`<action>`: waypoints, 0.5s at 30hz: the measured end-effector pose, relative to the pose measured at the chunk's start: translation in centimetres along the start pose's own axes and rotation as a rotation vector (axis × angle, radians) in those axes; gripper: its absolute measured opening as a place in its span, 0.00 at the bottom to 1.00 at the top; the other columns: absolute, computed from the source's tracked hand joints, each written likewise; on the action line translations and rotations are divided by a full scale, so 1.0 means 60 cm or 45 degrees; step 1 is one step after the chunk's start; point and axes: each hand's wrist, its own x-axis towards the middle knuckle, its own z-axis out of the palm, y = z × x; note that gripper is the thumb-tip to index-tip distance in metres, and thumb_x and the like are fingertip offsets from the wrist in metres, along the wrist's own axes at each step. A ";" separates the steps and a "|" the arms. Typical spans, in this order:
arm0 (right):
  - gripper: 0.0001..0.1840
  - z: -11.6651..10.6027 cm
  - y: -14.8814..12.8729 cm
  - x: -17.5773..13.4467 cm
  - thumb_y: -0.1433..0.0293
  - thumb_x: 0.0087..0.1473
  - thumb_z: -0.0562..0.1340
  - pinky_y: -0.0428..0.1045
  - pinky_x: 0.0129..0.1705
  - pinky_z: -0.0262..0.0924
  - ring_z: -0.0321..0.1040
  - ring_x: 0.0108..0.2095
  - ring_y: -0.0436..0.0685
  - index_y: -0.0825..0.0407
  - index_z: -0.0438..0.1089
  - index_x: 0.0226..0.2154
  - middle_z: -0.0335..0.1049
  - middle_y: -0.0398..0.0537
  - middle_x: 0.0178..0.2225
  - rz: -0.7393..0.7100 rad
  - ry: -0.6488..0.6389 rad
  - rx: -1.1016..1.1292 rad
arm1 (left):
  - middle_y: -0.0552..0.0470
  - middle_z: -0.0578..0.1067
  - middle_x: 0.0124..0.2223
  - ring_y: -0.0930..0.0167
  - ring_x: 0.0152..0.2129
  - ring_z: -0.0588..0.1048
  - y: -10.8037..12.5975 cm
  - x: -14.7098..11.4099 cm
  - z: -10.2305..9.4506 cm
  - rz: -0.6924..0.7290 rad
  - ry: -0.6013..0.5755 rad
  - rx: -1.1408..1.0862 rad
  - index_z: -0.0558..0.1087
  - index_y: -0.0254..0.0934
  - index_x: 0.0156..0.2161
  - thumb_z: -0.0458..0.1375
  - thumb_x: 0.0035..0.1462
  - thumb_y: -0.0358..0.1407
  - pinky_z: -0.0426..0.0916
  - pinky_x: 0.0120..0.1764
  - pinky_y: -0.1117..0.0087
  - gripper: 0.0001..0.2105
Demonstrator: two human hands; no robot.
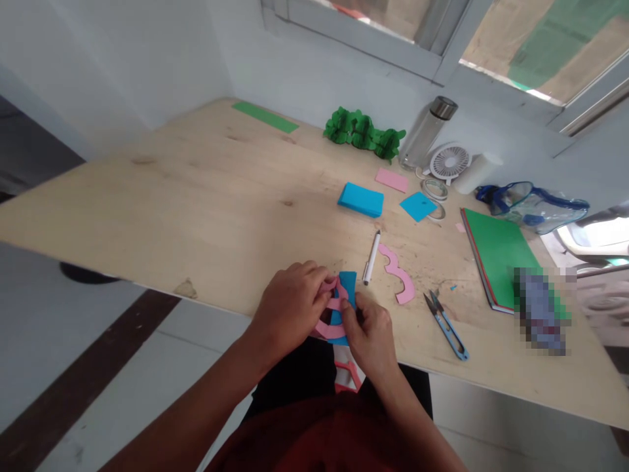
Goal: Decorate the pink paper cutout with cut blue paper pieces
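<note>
At the table's front edge, a curvy pink paper cut-out [335, 329] lies over a strip of blue paper [348, 283]. My left hand [293, 300] pinches the upper left part of the pink cut-out between thumb and fingers. From the other side, my right hand [371, 333] grips both layers, its thumb pressing the pink shape onto the blue paper and its other fingers curled behind. A white pen [372, 257] lies just beyond my right hand. Beside it is a loose wavy pink paper piece [403, 286]. Blue thread snips [448, 328] rest further right.
Stacked blue paper [362, 200], a pink paper piece [392, 179] and tape rolls [434, 190] lie further back. Along the wall are green paper foliage [362, 131], a bottle [428, 136] and a small fan [449, 162]. A green folder [506, 255] lies on the right.
</note>
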 end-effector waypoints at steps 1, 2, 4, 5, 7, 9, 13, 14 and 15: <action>0.16 0.000 -0.001 0.000 0.68 0.56 0.53 0.46 0.23 0.43 0.50 0.20 0.48 0.50 0.51 0.19 0.49 0.37 0.17 0.003 0.000 0.003 | 0.48 0.76 0.37 0.64 0.35 0.72 0.003 0.003 -0.003 0.014 -0.025 0.031 0.74 0.37 0.36 0.53 0.53 0.27 0.65 0.38 0.64 0.09; 0.16 -0.001 -0.001 0.000 0.68 0.56 0.53 0.46 0.23 0.43 0.50 0.20 0.48 0.50 0.51 0.19 0.49 0.37 0.17 0.007 0.000 0.007 | 0.48 0.76 0.37 0.64 0.35 0.72 0.005 0.005 -0.006 0.028 -0.041 0.039 0.74 0.38 0.35 0.52 0.53 0.27 0.65 0.37 0.64 0.09; 0.16 -0.001 -0.002 0.001 0.68 0.56 0.53 0.46 0.23 0.43 0.49 0.20 0.48 0.50 0.50 0.19 0.49 0.37 0.17 0.010 -0.004 0.010 | 0.49 0.76 0.36 0.65 0.33 0.73 0.006 0.010 -0.012 0.045 -0.066 -0.003 0.74 0.38 0.33 0.52 0.52 0.28 0.64 0.35 0.66 0.08; 0.16 -0.001 -0.002 0.001 0.69 0.56 0.53 0.46 0.23 0.43 0.49 0.19 0.48 0.50 0.50 0.19 0.49 0.37 0.17 0.007 -0.007 0.009 | 0.50 0.76 0.35 0.66 0.32 0.73 0.005 0.012 -0.016 0.049 -0.079 -0.028 0.74 0.38 0.32 0.52 0.53 0.29 0.64 0.34 0.67 0.08; 0.16 -0.001 -0.001 0.001 0.69 0.56 0.53 0.46 0.22 0.44 0.50 0.19 0.48 0.50 0.50 0.19 0.49 0.37 0.16 -0.004 -0.007 0.001 | 0.51 0.76 0.34 0.66 0.31 0.73 0.003 0.016 -0.021 0.075 -0.116 -0.078 0.74 0.39 0.31 0.51 0.54 0.30 0.63 0.32 0.68 0.09; 0.16 -0.001 0.001 0.001 0.70 0.56 0.53 0.45 0.22 0.44 0.50 0.19 0.48 0.50 0.51 0.19 0.50 0.37 0.16 -0.007 -0.005 -0.005 | 0.51 0.77 0.33 0.67 0.31 0.73 0.000 0.020 -0.026 0.093 -0.132 -0.078 0.75 0.39 0.31 0.51 0.54 0.31 0.63 0.32 0.68 0.09; 0.15 0.000 0.004 0.001 0.69 0.56 0.53 0.45 0.22 0.43 0.51 0.19 0.48 0.50 0.53 0.19 0.51 0.38 0.17 0.008 -0.019 -0.002 | 0.51 0.77 0.32 0.67 0.30 0.73 0.000 0.028 -0.026 0.081 -0.189 -0.066 0.75 0.38 0.29 0.52 0.52 0.30 0.62 0.30 0.69 0.08; 0.15 0.001 0.004 0.000 0.69 0.56 0.53 0.45 0.22 0.43 0.51 0.19 0.48 0.50 0.53 0.19 0.51 0.38 0.17 0.005 -0.021 -0.002 | 0.51 0.77 0.31 0.67 0.29 0.73 0.000 0.030 -0.025 0.067 -0.197 -0.090 0.74 0.38 0.29 0.52 0.52 0.30 0.62 0.30 0.70 0.08; 0.15 0.001 0.004 0.000 0.69 0.56 0.53 0.45 0.22 0.43 0.50 0.19 0.48 0.50 0.53 0.19 0.51 0.38 0.17 0.001 -0.020 -0.002 | 0.52 0.77 0.30 0.68 0.28 0.73 -0.001 0.031 -0.023 0.046 -0.196 -0.124 0.74 0.38 0.28 0.52 0.52 0.31 0.62 0.29 0.70 0.08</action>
